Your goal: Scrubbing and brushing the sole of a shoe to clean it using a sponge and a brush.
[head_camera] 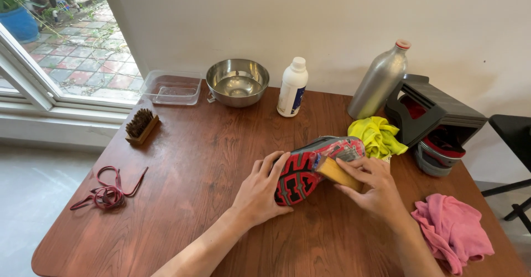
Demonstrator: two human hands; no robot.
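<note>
Steadying a shoe (310,166) sole-up near the table's (193,161) middle, left hand (260,191) clasped round its heel end, right hand (373,191) pinching a yellow sponge (337,173) against the sole. Probably light, stiff-soled, soft-sided; best held by the heel.

Bright daylight from the left window (52,39); soft shadows; sharp focus.
</note>
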